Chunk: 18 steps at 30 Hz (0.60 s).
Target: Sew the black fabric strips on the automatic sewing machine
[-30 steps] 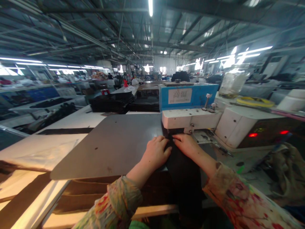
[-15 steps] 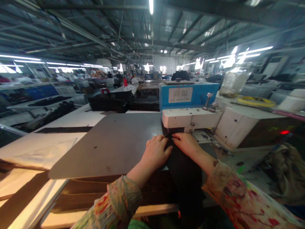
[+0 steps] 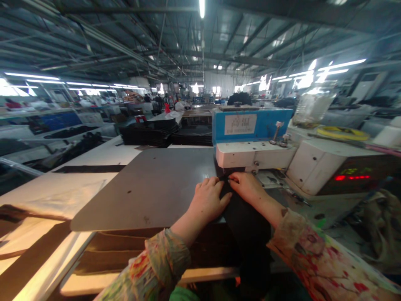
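Blk cloth (image 3: 249, 228): long axis machine (image 3: 238, 155) to past plate (image 3: 156, 188) nr edge | L hand (image 3: 208, 200): cloth's L side, thumb apart | R hand (image 3: 249, 189): pinching cloth | both equally nr

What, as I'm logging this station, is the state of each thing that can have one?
Red and green digital display: lit.
White ceiling tube lamp: lit.
Long flat black fabric: drooping toward the wearer.
Flat black pieces: stacked.
Clear plastic jar: upright; lid unclear.
Left bare hand: thumb spread.
Right bare hand: fingers bent, grip unclear.
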Each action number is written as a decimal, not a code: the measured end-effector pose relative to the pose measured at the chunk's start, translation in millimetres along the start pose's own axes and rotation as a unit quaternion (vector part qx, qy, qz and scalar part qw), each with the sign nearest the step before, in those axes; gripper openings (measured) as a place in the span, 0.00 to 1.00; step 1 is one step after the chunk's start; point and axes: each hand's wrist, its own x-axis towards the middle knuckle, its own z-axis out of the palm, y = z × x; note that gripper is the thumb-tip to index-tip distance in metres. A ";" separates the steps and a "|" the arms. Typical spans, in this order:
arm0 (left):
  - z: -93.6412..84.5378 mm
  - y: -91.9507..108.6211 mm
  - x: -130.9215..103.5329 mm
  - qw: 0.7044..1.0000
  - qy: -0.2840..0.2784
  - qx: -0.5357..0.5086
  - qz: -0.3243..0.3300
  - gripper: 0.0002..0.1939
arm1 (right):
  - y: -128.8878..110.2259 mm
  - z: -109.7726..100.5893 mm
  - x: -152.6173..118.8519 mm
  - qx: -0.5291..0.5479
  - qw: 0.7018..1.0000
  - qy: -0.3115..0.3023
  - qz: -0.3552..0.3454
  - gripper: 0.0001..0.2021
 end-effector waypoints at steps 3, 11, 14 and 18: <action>-0.9 0.6 0.5 1.000 -0.006 0.000 0.002 0.19 | -0.3 0.1 1.2 -0.014 1.000 0.004 -0.005 0.10; -1.9 1.4 1.3 1.000 -0.008 0.017 0.012 0.18 | 0.3 2.7 2.9 -0.053 0.998 0.014 -0.010 0.09; -1.3 0.9 1.5 1.000 -0.002 0.019 0.016 0.18 | 0.2 3.4 2.9 -0.061 0.998 0.014 -0.010 0.09; -0.5 0.4 1.7 1.000 -0.004 0.016 0.019 0.18 | -0.7 3.1 2.9 -0.069 0.997 0.014 -0.012 0.08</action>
